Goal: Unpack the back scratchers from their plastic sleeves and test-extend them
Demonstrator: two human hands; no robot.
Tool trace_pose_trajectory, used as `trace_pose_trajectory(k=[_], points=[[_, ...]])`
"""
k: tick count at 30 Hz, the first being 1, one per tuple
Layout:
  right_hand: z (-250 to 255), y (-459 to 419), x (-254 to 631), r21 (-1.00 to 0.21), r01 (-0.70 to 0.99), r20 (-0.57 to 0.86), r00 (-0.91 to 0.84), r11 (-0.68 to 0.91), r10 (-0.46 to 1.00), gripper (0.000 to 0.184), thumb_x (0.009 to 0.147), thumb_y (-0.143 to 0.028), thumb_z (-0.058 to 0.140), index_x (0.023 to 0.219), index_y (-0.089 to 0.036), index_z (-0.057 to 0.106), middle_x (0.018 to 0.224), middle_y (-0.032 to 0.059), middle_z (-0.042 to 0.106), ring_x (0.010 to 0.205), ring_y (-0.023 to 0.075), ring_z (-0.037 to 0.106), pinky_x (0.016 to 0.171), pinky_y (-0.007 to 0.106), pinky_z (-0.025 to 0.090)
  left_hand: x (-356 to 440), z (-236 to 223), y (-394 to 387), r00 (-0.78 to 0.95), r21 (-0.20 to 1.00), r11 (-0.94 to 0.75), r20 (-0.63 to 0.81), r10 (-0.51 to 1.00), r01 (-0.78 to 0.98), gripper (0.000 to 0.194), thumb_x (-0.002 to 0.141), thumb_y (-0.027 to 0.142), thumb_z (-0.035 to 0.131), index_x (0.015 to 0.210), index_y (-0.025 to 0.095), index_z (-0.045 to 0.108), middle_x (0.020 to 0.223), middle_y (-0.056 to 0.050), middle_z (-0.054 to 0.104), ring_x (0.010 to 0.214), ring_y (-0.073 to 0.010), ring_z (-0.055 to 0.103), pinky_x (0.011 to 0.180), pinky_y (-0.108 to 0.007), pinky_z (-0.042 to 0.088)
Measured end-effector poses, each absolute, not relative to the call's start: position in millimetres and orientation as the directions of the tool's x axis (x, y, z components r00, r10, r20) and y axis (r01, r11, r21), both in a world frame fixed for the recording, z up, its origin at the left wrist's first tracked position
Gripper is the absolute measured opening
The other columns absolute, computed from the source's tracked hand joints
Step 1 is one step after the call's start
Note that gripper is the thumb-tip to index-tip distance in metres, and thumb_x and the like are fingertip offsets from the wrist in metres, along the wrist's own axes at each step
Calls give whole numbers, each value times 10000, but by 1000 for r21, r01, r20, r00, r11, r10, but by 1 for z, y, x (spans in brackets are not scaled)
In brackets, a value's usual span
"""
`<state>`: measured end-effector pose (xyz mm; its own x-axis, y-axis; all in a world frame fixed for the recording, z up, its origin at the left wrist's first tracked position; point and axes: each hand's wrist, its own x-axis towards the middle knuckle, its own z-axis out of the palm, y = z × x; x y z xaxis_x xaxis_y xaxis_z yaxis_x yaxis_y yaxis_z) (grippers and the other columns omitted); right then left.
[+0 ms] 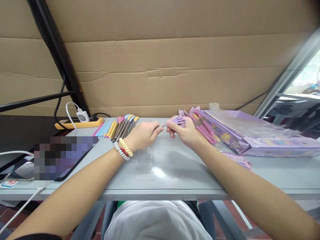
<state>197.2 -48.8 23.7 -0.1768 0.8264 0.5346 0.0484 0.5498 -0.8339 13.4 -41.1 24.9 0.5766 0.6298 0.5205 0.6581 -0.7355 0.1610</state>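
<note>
My left hand is closed in a pinch on the thin metal rod of a small back scratcher. My right hand grips the same back scratcher near its purple, hand-shaped head, whose fingers spread out over my knuckles. Both hands are close together above the middle of the table. To the left of my left hand lies a row of similar back scratchers with pink, blue and yellow heads. Beside them are coloured tube-like handles in pink, blue and yellow. Pink wrapped pieces lie just right of my right hand.
A purple printed box with clear plastic stands on the right of the grey table. A phone or tablet and a yellow power strip with a white charger are on the left. Cardboard walls the back.
</note>
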Motion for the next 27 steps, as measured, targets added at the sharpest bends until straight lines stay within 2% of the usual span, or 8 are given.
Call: trace_pose_trajectory(k=[4, 8, 16, 23, 27], points=[[34, -36, 218, -850, -140, 505, 60, 508, 861, 360, 617, -431, 796, 606, -148, 573, 502, -13, 547, 347, 79, 449, 323, 233, 369, 3, 28, -34, 533, 137, -668, 496, 686, 732, 346, 959, 395, 303, 803, 192, 536, 699, -37, 614, 649, -181, 564, 586, -280, 346], [46, -30, 241, -808, -254, 486, 219, 531, 846, 368, 611, -334, 826, 556, -147, 513, 492, -28, 512, 389, 40, 422, 344, 176, 351, -8, 31, -27, 520, 133, -638, 465, 716, 759, 352, 955, 402, 307, 817, 198, 558, 747, -45, 653, 690, -192, 590, 620, -287, 377], [64, -35, 245, -736, -348, 423, 432, 580, 796, 314, 789, -227, 710, 620, -160, 455, 478, -74, 414, 373, 22, 312, 339, 152, 272, 4, 40, -28, 522, 105, -621, 445, 728, 777, 379, 964, 424, 272, 846, 203, 557, 717, -39, 643, 662, -197, 588, 595, -288, 356], [88, -41, 279, -645, -407, 266, 674, 647, 689, 283, 903, -79, 514, 659, -156, 394, 481, -84, 371, 381, 14, 271, 357, 138, 193, -11, 43, -16, 552, 84, -629, 399, 732, 773, 354, 955, 398, 287, 839, 217, 568, 705, -22, 635, 657, -190, 582, 595, -279, 348], [99, -44, 303, -607, -418, 190, 750, 676, 634, 309, 955, -124, 423, 649, -160, 395, 463, -86, 322, 357, 18, 227, 341, 142, 171, -27, 44, -6, 542, 46, -602, 386, 747, 797, 356, 947, 403, 291, 837, 223, 578, 725, -26, 646, 683, -199, 591, 596, -283, 341]])
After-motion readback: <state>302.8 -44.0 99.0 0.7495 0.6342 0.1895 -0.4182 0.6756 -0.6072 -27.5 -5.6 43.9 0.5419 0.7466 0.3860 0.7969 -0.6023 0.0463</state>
